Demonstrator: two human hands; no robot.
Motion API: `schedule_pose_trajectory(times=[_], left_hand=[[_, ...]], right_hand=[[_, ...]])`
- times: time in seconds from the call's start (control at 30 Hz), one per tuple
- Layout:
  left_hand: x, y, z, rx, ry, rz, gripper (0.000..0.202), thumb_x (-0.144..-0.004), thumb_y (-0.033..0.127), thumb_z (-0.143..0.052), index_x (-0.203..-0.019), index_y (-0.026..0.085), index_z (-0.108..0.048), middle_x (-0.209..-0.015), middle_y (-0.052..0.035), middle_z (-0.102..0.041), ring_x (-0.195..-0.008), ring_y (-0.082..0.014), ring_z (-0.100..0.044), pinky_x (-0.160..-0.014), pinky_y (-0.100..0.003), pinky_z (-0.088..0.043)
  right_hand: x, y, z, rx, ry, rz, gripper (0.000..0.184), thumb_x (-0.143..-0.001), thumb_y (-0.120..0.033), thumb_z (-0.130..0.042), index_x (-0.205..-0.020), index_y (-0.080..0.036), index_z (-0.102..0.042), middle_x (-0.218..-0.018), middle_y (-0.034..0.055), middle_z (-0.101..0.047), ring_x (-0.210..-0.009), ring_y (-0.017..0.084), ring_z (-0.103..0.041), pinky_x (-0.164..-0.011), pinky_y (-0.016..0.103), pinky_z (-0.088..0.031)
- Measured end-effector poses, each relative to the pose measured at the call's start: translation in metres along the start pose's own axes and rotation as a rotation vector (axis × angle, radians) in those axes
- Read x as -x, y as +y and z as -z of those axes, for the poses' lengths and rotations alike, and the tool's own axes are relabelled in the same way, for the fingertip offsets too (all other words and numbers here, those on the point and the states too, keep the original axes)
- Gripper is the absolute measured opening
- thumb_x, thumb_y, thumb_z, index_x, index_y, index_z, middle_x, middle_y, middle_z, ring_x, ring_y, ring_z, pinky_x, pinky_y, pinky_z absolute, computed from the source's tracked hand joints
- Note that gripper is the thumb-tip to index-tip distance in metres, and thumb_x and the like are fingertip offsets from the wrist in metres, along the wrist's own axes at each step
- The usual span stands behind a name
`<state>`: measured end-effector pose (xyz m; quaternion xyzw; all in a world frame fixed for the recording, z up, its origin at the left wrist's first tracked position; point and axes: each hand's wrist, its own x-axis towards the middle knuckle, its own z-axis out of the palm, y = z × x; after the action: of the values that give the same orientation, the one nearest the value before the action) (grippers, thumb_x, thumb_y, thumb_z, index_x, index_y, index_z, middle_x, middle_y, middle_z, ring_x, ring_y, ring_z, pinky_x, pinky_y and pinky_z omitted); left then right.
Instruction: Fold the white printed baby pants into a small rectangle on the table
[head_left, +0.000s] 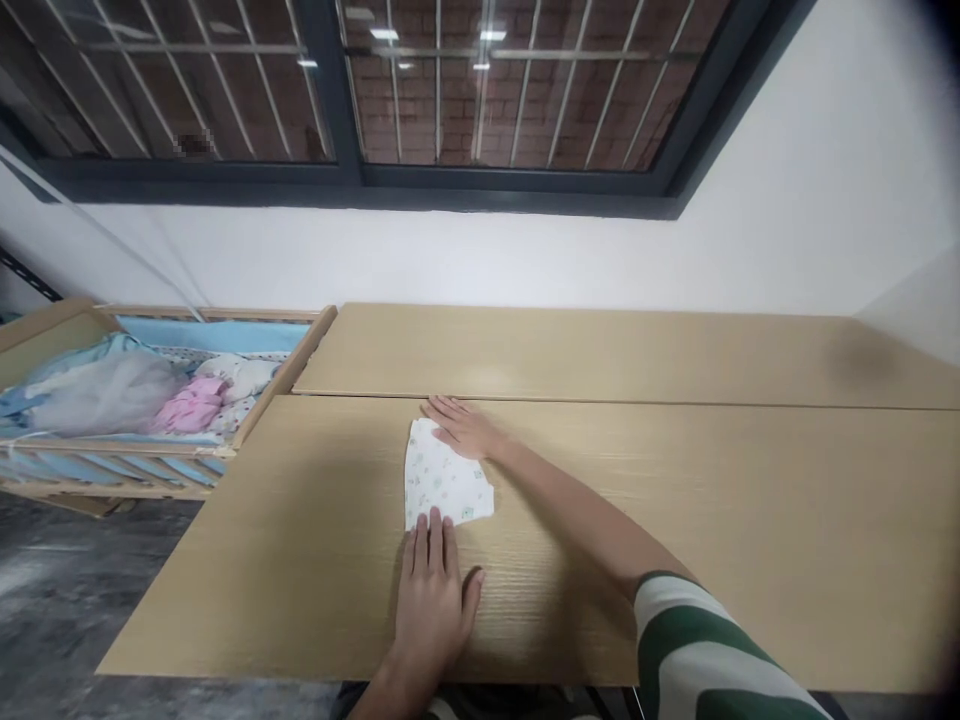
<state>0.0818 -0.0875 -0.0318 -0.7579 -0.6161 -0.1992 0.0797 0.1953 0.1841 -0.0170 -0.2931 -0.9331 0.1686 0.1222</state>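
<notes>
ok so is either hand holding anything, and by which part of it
Nothing looks gripped: the left hand lies flat at the near edge of the patterned white cloth, and the right hand lies flat over its far edge.

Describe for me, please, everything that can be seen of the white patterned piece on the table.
The white piece looks like thin fabric, printed with small scattered motifs, some greenish. It lies flat on the wood-look table, irregular in outline, narrower at the far end. The right hand covers part of its far right edge; the left hand's fingertips are at its near edge.
</notes>
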Motion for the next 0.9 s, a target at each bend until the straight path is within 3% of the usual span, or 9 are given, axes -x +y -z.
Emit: schedule_pose_trajectory(times=[0.13, 0.27, 0.37, 0.5, 0.7, 0.9], left_hand=[[-0.004, -0.007, 0.0, 0.01, 0.015, -0.027, 0.051, -0.099, 0.035, -0.051, -0.14, 0.005, -0.054, -0.149, -0.0239, -0.05, -0.139, -0.038, -0.046, -0.11, -0.052, -0.043], [-0.013, -0.033, 0.007, 0.112, -0.036, -0.104, 0.037, -0.101, 0.021, -0.042, -0.13, 0.014, -0.063, -0.138, -0.0148, -0.063, -0.128, -0.029, -0.058, -0.104, -0.048, -0.049], [-0.021, -0.06, 0.013, 0.271, -0.117, -0.144, 0.033, -0.102, 0.017, -0.04, -0.121, 0.018, -0.066, -0.131, -0.0093, -0.068, -0.12, -0.0231, -0.063, -0.103, -0.043, -0.052], [-0.026, -0.086, 0.011, 0.407, -0.133, -0.152, 0.029, -0.101, 0.019, -0.045, -0.119, 0.021, -0.067, -0.13, -0.0059, -0.068, -0.121, -0.0216, -0.062, -0.106, -0.043, -0.051], [-0.029, -0.097, 0.002, 0.509, -0.12, -0.164, 0.027, -0.103, 0.023, -0.045, -0.117, 0.023, -0.068, -0.124, -0.0047, -0.069, -0.118, -0.0207, -0.062, -0.105, -0.041, -0.051], [-0.027, -0.089, -0.005, 0.555, -0.043, -0.093, 0.03, -0.103, 0.022, -0.042, -0.115, 0.023, -0.069, -0.119, -0.0068, -0.07, -0.112, -0.0208, -0.063, -0.1, -0.04, -0.055]], right_hand=[[0.019, -0.019, 0.007, 0.058, 0.144, -0.041, 0.055, -0.107, -0.04, -0.035, -0.157, -0.016, -0.035, -0.165, 0.0153, -0.026, -0.154, 0.03, -0.02, -0.123, 0.054, -0.017], [0.055, -0.051, 0.019, -0.031, 0.259, -0.059, 0.041, -0.105, -0.03, -0.041, -0.143, -0.017, -0.051, -0.149, 0.0175, -0.049, -0.138, 0.031, -0.043, -0.112, 0.054, -0.034], [0.084, -0.071, 0.026, -0.193, 0.213, -0.04, 0.03, -0.105, -0.03, -0.044, -0.125, -0.018, -0.063, -0.128, 0.0133, -0.065, -0.122, 0.027, -0.057, -0.106, 0.047, -0.042], [0.109, -0.081, 0.029, -0.277, 0.094, -0.039, 0.025, -0.102, -0.034, -0.053, -0.115, -0.019, -0.068, -0.111, 0.0099, -0.071, -0.107, 0.024, -0.064, -0.099, 0.042, -0.047], [0.107, -0.077, 0.014, -0.355, 0.194, -0.088, 0.016, -0.098, -0.033, -0.059, -0.097, -0.019, -0.068, -0.099, 0.0068, -0.07, -0.097, 0.021, -0.063, -0.09, 0.036, -0.048], [0.091, -0.065, -0.005, -0.387, 0.327, -0.199, 0.028, -0.097, -0.039, -0.058, -0.077, -0.02, -0.056, -0.074, 0.001, -0.059, -0.073, 0.017, -0.054, -0.074, 0.031, -0.046]])
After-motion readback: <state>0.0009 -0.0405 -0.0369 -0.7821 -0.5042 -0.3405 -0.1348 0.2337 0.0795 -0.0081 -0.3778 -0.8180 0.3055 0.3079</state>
